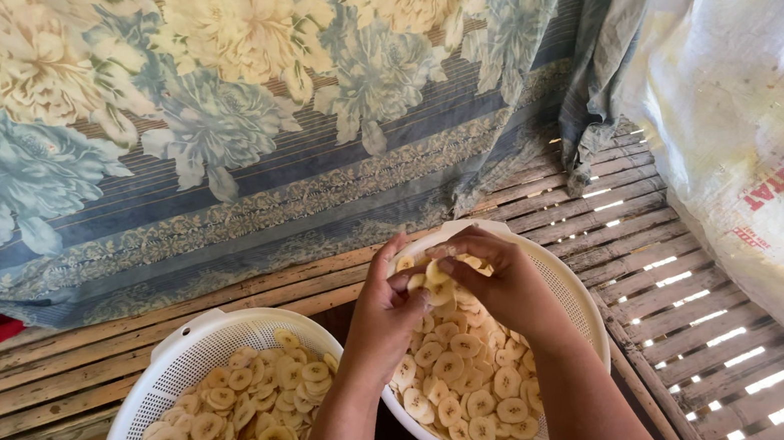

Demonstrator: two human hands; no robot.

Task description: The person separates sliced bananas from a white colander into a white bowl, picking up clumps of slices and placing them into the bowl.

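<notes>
2 white colanders [190, 357] of banana slices [237, 422]; 2 hands, left hand [386, 312] and right hand [507, 286], fingers [461, 246] clamped on slices [437, 283] at 12 o'clock.

Both hands meet over the right white colander [579, 301] — the left hand [386, 313] and right hand [510, 287] pinch a small clump of pale yellow banana slices [437, 283] between their fingertips. A second colander [179, 364], also heaped with slices, sits just beside it on a bamboo slat platform [648, 247] — a floral cloth [228, 121] hangs behind.
</notes>
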